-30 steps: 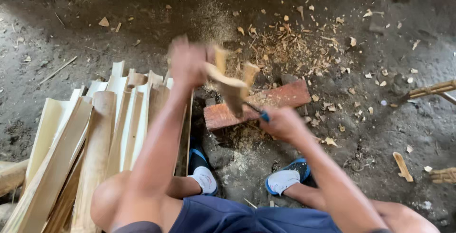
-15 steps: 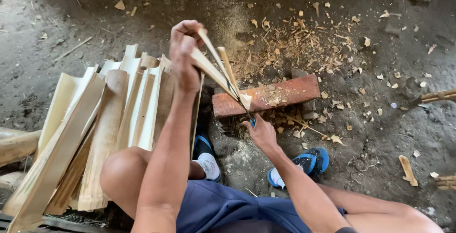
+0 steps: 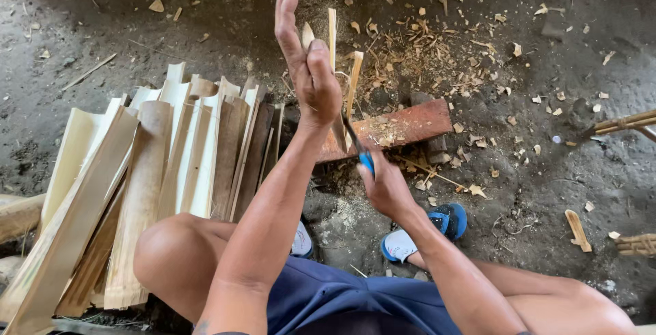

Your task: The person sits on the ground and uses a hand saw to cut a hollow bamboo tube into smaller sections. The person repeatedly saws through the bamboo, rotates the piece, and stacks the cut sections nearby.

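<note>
Two hands are on one piece of split bamboo (image 3: 333, 34), which stands upright over the reddish wood block (image 3: 403, 127) on the dirt floor (image 3: 533, 171). The left hand (image 3: 311, 68) grips the bamboo near its top, thumb and lower fingers wrapped around it, forefinger sticking straight up. The right hand (image 3: 386, 185) is closed around the blue handle of a knife (image 3: 361, 152), and the dark blade runs up into the split. By the look of it the bamboo is light and stiff, cleaving along the grain into thin strips, so the fresh edges are probably sharp and splintery; a hold high on the outer face, clear of the blade's line, seems safest. The strips look springy and could flick apart. The pile of split slats (image 3: 171, 171) lies just beside the left knee. The left hand covers the middle of the bamboo, so I cannot tell how deep the split runs, and the blade's tip is lost behind the wrist. The foot of the bamboo is hard to make out against the block. Chips (image 3: 437, 48) litter the ground beyond.
</note>
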